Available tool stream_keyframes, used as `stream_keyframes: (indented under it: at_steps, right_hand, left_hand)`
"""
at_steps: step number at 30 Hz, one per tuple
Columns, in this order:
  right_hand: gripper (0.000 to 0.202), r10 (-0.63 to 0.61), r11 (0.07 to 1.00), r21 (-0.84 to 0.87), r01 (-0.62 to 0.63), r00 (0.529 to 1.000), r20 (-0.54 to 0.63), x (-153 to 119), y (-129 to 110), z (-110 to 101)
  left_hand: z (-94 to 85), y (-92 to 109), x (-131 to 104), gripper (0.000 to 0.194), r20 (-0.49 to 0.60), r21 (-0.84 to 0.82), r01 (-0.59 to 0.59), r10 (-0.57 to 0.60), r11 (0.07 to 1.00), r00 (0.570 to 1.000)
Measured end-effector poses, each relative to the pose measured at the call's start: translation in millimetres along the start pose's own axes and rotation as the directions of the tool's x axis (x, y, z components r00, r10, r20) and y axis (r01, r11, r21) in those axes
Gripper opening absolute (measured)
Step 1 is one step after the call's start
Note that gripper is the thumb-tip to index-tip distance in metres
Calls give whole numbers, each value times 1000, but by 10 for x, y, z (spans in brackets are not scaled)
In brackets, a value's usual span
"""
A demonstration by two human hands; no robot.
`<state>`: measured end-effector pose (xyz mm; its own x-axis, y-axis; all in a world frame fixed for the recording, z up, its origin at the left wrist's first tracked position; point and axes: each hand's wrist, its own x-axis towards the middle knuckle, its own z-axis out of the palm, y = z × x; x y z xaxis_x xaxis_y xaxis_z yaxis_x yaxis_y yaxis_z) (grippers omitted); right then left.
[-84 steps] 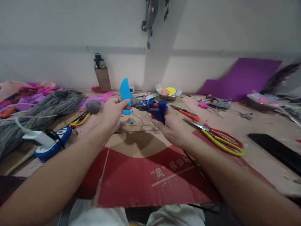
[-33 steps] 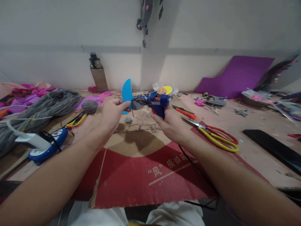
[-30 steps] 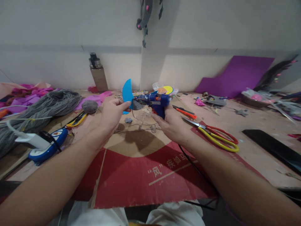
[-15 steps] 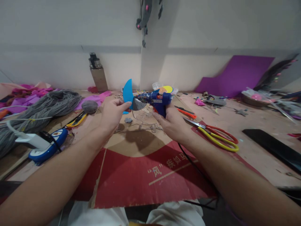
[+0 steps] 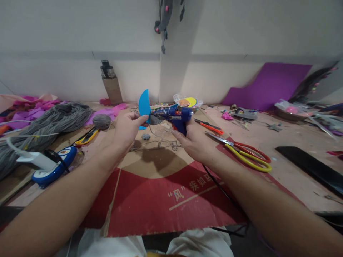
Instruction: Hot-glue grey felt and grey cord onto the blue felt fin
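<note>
Blue half-round piece [image 5: 144,103] is pinched in the left hand [image 5: 129,130], upright above the cardboard [image 5: 166,203]. The right hand [image 5: 191,137] grips the glue gun [image 5: 179,117], its nozzle end pointing left, close to the piece. Red-and-yellow-handled scissors [image 5: 248,155] lie to the right on the counter [image 5: 273,178].

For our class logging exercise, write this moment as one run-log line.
left hand: pinching blue cutout | right hand: gripping glue gun, nozzle toward cutout | scissors: lying right of cardboard's centre
</note>
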<state>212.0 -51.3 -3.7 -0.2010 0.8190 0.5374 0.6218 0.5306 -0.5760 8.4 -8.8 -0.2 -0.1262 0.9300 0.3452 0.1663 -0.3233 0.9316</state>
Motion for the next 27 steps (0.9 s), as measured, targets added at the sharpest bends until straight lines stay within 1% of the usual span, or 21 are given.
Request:
stream_keyframes:
  at_steps: [5,11,18,22,27]
  right_hand:
    - [41,13,1000,-2,-13,1000,23,-6,-25,-1]
    - [43,25,1000,-5,-24,998,56,-31,-42,12]
    - [44,-10,999,40,6,996,88,-31,-55,32]
    - [41,-42,997,61,37,996,81,-30,-49,40]
    - [39,-24,998,52,20,996,90,-30,-46,41]
  left_hand:
    - [-16,-41,35,15,-3,-33,-11,11,999,1000]
    - [-33,-27,56,17,-42,7,25,-25,1000,999]
    - [-54,-25,85,17,-64,0,-3,3,1000,998]
    - [-62,-38,102,14,-70,-2,-16,16,1000,997]
    - [-56,-15,92,14,-67,-16,-12,11,1000,998]
